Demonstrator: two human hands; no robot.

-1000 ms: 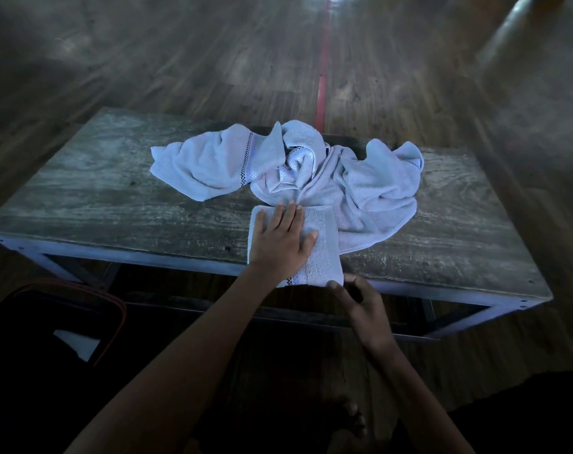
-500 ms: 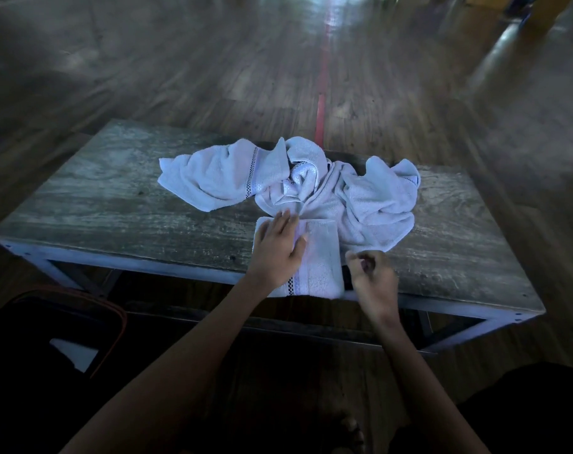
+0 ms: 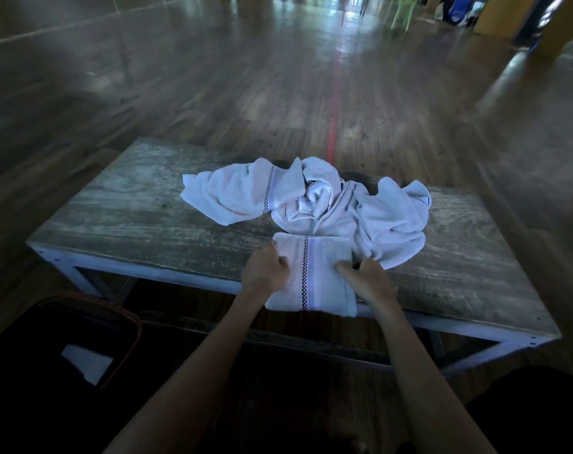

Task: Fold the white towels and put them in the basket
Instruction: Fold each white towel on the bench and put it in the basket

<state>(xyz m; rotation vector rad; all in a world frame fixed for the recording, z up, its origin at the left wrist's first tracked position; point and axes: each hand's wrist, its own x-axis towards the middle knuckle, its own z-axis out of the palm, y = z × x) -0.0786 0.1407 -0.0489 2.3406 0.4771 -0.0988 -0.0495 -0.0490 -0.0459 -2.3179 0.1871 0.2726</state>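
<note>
A folded white towel [image 3: 314,273] with a dark checked stripe lies at the near edge of the grey wooden table [image 3: 131,217], overhanging it a little. My left hand [image 3: 265,273] grips its left side and my right hand [image 3: 367,280] grips its right side, fingers curled on the cloth. Behind it a heap of crumpled white towels [image 3: 311,198] spreads across the middle of the table. The dark basket [image 3: 82,355] with a reddish rim stands on the floor at the lower left, with a white folded piece [image 3: 88,362] inside.
The table has a metal frame with bare wood left and right of the towels. Dark wooden floor with a red line [image 3: 334,103] stretches beyond. A dark shape [image 3: 534,407] fills the lower right corner.
My left hand went from lying flat on the folded towel to gripping its left side. My right hand came up from below the table edge to grip the right side. The view tilted upward.
</note>
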